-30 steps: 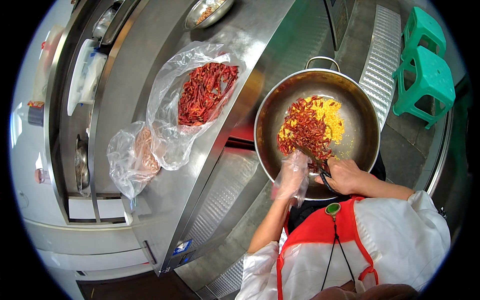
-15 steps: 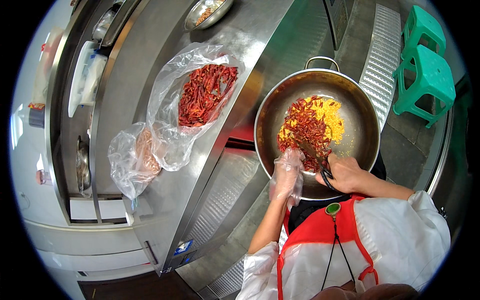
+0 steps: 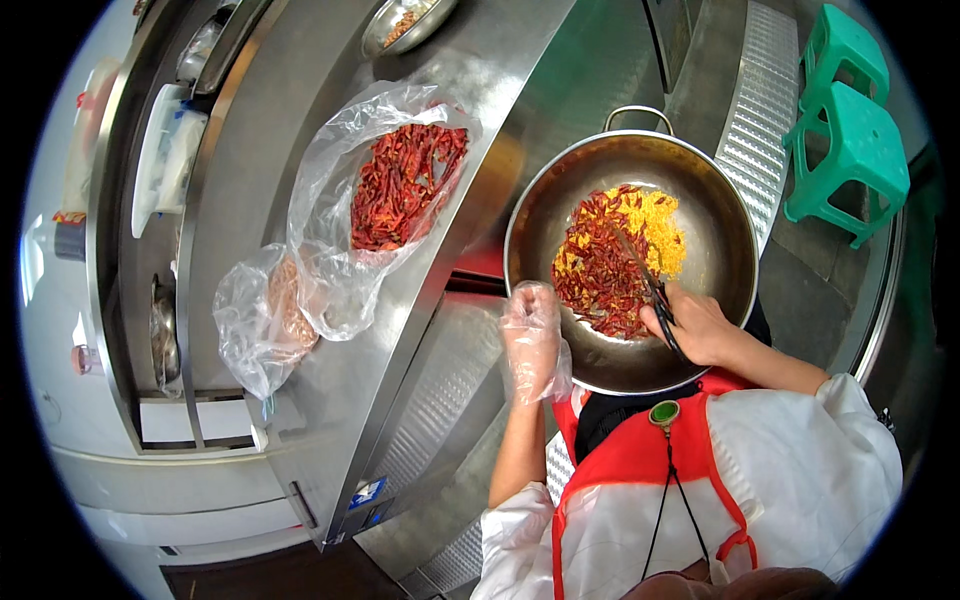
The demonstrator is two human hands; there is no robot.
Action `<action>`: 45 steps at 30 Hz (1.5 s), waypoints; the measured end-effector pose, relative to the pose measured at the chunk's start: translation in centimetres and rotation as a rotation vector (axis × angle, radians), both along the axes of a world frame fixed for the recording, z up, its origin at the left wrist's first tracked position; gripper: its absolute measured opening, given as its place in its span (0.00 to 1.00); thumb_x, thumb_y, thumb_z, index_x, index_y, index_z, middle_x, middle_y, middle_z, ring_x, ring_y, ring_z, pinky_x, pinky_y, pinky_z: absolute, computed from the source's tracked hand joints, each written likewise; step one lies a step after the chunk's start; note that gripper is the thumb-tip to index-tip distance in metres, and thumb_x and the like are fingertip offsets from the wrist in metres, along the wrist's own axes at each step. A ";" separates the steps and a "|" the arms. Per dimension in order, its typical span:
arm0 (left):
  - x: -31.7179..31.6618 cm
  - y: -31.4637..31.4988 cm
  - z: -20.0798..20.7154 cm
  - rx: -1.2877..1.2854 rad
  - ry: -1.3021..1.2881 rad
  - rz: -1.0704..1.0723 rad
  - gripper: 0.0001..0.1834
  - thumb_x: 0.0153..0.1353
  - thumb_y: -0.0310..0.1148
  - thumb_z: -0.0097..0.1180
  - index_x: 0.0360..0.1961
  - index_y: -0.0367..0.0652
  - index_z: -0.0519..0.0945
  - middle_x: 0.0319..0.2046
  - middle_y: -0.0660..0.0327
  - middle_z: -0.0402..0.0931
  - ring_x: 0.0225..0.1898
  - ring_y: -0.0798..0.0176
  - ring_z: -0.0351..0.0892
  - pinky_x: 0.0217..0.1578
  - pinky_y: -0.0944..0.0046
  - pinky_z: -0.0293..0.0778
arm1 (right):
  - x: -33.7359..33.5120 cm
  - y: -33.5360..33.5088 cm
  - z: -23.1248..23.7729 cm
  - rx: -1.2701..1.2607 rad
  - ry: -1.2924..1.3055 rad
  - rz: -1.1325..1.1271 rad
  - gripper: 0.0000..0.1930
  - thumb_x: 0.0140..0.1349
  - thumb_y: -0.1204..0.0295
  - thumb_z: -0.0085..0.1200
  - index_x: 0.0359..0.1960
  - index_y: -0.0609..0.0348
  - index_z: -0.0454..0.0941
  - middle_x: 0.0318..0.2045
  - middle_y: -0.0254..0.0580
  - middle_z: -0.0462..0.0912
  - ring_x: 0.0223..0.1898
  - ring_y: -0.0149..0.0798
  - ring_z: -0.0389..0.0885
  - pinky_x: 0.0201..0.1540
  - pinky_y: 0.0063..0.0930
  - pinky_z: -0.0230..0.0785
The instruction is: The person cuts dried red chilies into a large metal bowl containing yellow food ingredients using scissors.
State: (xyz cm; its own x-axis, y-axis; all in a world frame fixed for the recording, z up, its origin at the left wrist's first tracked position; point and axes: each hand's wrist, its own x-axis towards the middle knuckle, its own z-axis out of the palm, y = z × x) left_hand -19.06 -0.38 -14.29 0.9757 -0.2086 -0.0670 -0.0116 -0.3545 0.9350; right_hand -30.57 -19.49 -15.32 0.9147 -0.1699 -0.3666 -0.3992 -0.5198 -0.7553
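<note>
A wide metal wok [image 3: 722,190] holds cut dried red chilies [image 3: 605,262] beside a heap of yellow granules [image 3: 655,225]. My right hand [image 3: 695,322] is closed round the black handles of a pair of scissors [image 3: 660,305]. Their blades slant up and left over the chilies. At the wok's left rim is my left hand [image 3: 532,335], in a clear plastic glove, with its fingers curled in. Whether anything lies inside those fingers, or whether they touch the rim, is hidden.
On the steel counter [image 3: 450,85] to the left, an open clear bag [image 3: 340,150] holds whole dried chilies [image 3: 405,185]. Next to it lies a knotted plastic bag [image 3: 250,320] with reddish contents. A metal bowl [image 3: 425,30] stands farther back. Green stools [image 3: 855,150] are at the right.
My left hand has moved left, from over the chilies to the wok's rim. The scissors have moved slightly up, and their blades now show more fully.
</note>
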 end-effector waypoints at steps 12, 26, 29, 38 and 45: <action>2.9 -1.5 0.1 0.818 -0.624 -0.366 0.05 0.52 0.30 0.56 0.31 0.51 0.81 0.28 0.55 0.74 0.30 0.49 0.77 0.32 0.51 0.73 | -0.2 -0.1 -1.1 0.139 -0.044 -0.081 0.32 0.62 0.43 0.37 0.30 0.68 0.68 0.28 0.63 0.74 0.37 0.63 0.74 0.40 0.48 0.63; 4.5 -3.1 -3.6 0.935 -0.547 -0.679 0.09 0.48 0.31 0.59 0.33 0.47 0.80 0.33 0.51 0.76 0.34 0.48 0.78 0.34 0.51 0.73 | -0.1 0.1 -0.5 0.111 0.033 0.016 0.36 0.61 0.40 0.37 0.33 0.71 0.69 0.31 0.66 0.76 0.39 0.63 0.75 0.43 0.49 0.63; 4.1 -3.0 -3.2 0.833 -0.546 -0.641 0.08 0.48 0.34 0.60 0.32 0.47 0.79 0.34 0.51 0.75 0.34 0.47 0.78 0.34 0.51 0.73 | -0.1 0.1 -0.7 0.114 0.022 0.023 0.36 0.61 0.40 0.37 0.33 0.72 0.69 0.31 0.66 0.76 0.38 0.63 0.75 0.43 0.49 0.64; 4.3 -3.3 -3.6 0.827 -0.476 -0.598 0.08 0.49 0.35 0.60 0.31 0.46 0.80 0.30 0.52 0.77 0.33 0.48 0.77 0.33 0.52 0.72 | -0.2 0.2 -1.3 0.094 -0.022 0.038 0.35 0.61 0.41 0.37 0.34 0.72 0.68 0.30 0.67 0.76 0.38 0.63 0.75 0.43 0.49 0.64; 5.8 -1.8 -4.6 0.354 0.090 -0.445 0.09 0.58 0.35 0.56 0.25 0.41 0.77 0.20 0.64 0.74 0.22 0.69 0.72 0.24 0.67 0.68 | -0.1 0.4 -1.4 0.088 -0.042 0.049 0.34 0.61 0.42 0.39 0.34 0.71 0.68 0.29 0.66 0.76 0.37 0.63 0.75 0.42 0.49 0.65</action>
